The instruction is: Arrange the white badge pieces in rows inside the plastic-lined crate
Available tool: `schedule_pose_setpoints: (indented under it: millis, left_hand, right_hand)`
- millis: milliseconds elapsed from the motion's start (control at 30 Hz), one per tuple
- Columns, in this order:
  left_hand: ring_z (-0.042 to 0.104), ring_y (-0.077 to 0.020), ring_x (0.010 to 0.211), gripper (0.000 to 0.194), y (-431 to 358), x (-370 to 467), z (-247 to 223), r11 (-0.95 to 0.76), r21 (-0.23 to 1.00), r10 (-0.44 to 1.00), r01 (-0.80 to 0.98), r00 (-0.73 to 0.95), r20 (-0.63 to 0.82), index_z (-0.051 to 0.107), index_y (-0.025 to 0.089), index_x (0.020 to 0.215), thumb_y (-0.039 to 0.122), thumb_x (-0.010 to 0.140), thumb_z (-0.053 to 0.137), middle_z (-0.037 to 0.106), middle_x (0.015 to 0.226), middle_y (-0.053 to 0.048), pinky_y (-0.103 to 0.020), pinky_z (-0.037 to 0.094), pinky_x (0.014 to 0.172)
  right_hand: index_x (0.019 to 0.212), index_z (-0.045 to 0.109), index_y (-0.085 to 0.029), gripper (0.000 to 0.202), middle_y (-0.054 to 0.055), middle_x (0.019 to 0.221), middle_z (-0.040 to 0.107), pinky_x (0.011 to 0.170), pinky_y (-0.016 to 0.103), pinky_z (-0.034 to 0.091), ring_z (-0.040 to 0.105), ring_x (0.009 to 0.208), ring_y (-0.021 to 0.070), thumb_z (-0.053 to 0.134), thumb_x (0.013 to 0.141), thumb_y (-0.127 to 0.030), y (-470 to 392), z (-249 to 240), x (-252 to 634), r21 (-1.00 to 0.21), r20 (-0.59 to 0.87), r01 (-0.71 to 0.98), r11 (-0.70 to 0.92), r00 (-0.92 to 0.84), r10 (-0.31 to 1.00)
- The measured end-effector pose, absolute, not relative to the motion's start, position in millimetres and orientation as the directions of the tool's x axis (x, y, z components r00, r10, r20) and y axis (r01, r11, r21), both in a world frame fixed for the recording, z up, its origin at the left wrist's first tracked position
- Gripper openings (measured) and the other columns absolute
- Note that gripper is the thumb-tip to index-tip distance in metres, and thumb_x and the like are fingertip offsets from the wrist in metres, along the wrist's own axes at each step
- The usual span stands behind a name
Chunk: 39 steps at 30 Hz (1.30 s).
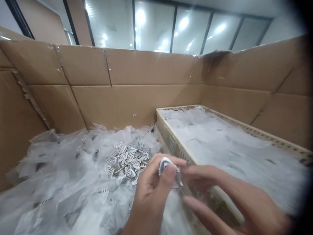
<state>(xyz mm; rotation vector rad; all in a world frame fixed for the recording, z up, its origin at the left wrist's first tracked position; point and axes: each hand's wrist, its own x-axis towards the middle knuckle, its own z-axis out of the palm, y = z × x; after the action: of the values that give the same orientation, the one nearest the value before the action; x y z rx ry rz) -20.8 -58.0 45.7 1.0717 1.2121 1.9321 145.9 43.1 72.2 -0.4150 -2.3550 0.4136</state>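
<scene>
Right hand [246, 199] gapes wide, left hand [151, 192] holds a white piece [163, 163]; cardboard marking [134, 115] illegible.

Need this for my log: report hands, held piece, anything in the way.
Left hand pinching a white-edged piece. Right hand open alongside, blurred; contact unclear. Loose pieces piled beyond. Crate at right, no obstruction seen.

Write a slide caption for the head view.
The left hand holds a white piece, the right hand open beside it, near a crate and a pile of small pieces.
</scene>
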Motion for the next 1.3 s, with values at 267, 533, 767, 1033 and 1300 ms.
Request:
schedule_pose_setpoints:
  millis: [267,533,767,1033,1300]
  left_hand:
    - [0.065,-0.0266,0.133,0.032,-14.5,0.0,62.3,-0.526,0.808,0.835,-0.267,-0.341,0.431,0.080,0.034,0.131,0.048,0.107,0.064,0.074,0.139,-0.004,-0.042,0.048,0.118]
    - [0.055,-0.0288,0.145,0.051,13.9,-34.5,57.1,-0.344,0.926,0.856,0.157,-0.353,0.378,0.062,0.032,0.149,0.061,0.108,0.053,0.060,0.159,-0.007,-0.052,0.043,0.123]
    - [0.030,-0.0253,0.163,0.050,47.9,-54.8,9.8,-0.246,0.663,0.866,0.707,-0.147,0.478,0.052,0.036,0.159,0.053,0.113,0.040,0.044,0.172,-0.003,-0.054,0.027,0.135]
    - [0.025,-0.0240,0.165,0.041,66.5,-48.0,-11.7,-0.217,0.623,0.824,0.751,-0.201,0.530,0.065,0.035,0.138,0.041,0.115,0.031,0.047,0.170,-0.001,-0.059,0.029,0.134]
    - [0.025,-0.0262,0.166,0.039,83.1,-47.4,-43.3,-0.281,0.599,0.776,0.750,-0.190,0.602,0.062,0.033,0.141,0.031,0.114,0.034,0.045,0.171,-0.003,-0.065,0.032,0.132]
  right_hand:
    - [0.112,0.074,-0.024,0.019,0.007,0.112,0.078,0.078,0.029,0.066,0.076,0.093,0.0209,0.072,0.101,-0.039,58.8,111.7,140.4,-0.583,0.611,0.028,0.812,-0.644,0.461]
    - [0.102,0.072,-0.016,0.038,0.008,0.092,0.076,0.064,0.026,0.060,0.074,0.083,0.0198,0.083,0.089,-0.050,144.9,149.0,120.2,-0.722,0.437,0.055,0.690,-0.736,0.517]
    - [0.103,0.070,-0.013,0.024,0.009,0.092,0.075,0.068,0.024,0.063,0.073,0.078,0.0156,0.082,0.092,-0.030,273.0,162.5,53.5,-0.801,0.312,0.216,0.558,-0.645,0.698]
    - [0.106,0.080,-0.011,0.014,0.004,0.082,0.077,0.067,0.020,0.056,0.072,0.069,0.0134,0.075,0.093,-0.012,341.7,132.5,-37.1,-0.674,0.201,0.549,0.495,-0.508,0.837]
    - [0.107,0.074,-0.012,0.024,0.005,0.103,0.075,0.087,0.035,0.063,0.074,0.093,0.0177,0.073,0.103,-0.035,382.6,118.0,-72.0,-0.501,0.147,0.687,0.526,-0.531,0.834]
